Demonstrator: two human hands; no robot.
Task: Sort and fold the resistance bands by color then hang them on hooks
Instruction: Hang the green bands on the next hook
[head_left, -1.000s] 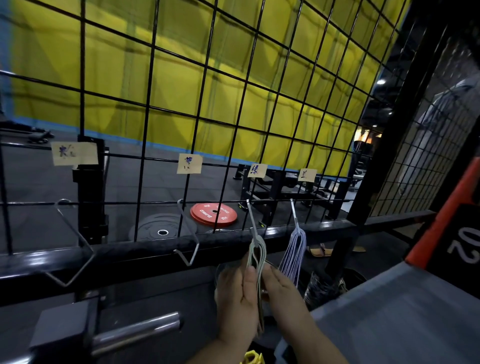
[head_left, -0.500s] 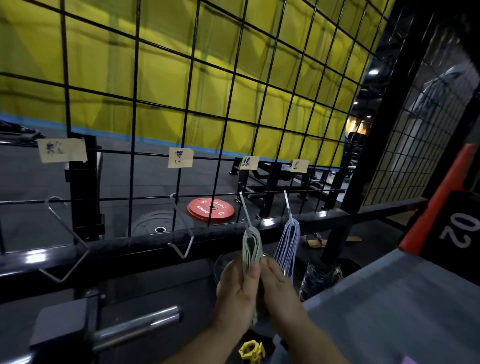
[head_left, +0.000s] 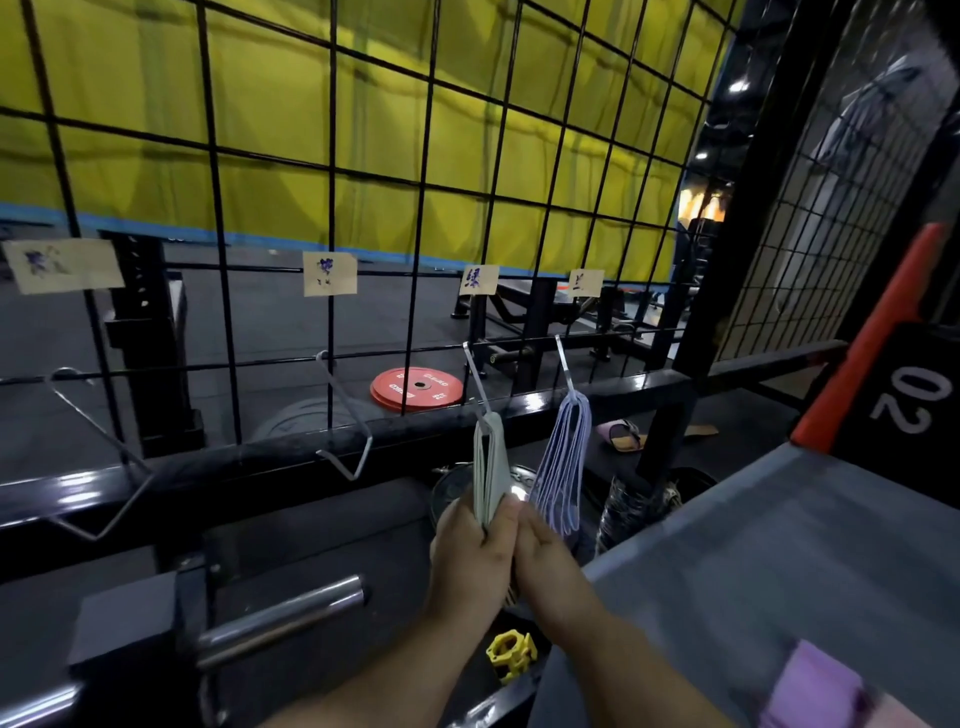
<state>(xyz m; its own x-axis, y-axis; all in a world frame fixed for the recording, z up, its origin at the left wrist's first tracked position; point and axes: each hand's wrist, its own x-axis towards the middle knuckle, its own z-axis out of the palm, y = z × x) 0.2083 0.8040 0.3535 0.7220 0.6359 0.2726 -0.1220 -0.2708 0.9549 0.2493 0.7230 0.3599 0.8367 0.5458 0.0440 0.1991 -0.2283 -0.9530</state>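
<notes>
A folded bundle of pale green resistance bands (head_left: 488, 467) hangs from the third metal hook (head_left: 475, 379) on the black wire grid (head_left: 332, 208). My left hand (head_left: 472, 561) and my right hand (head_left: 548, 564) are pressed together around the bundle's lower end, fingers curled on it. Beside it, blue-lilac bands (head_left: 563, 462) hang on the fourth hook (head_left: 565, 366). Two hooks to the left (head_left: 345, 415) (head_left: 98, 447) carry nothing. Paper labels (head_left: 479, 279) sit above each hook. A purple band (head_left: 815, 686) lies at the lower right.
A grey table top (head_left: 779, 561) fills the lower right, next to an orange and black box marked 02 (head_left: 904, 384). A steel bar (head_left: 280, 618) sticks out at lower left. A yellow collar clamp (head_left: 511, 654) lies below my hands. A red weight plate (head_left: 415, 388) lies behind the grid.
The view has shifted slightly right and closer. Both hands slid together lower on the green bundle, which now hangs straight from its hook.
</notes>
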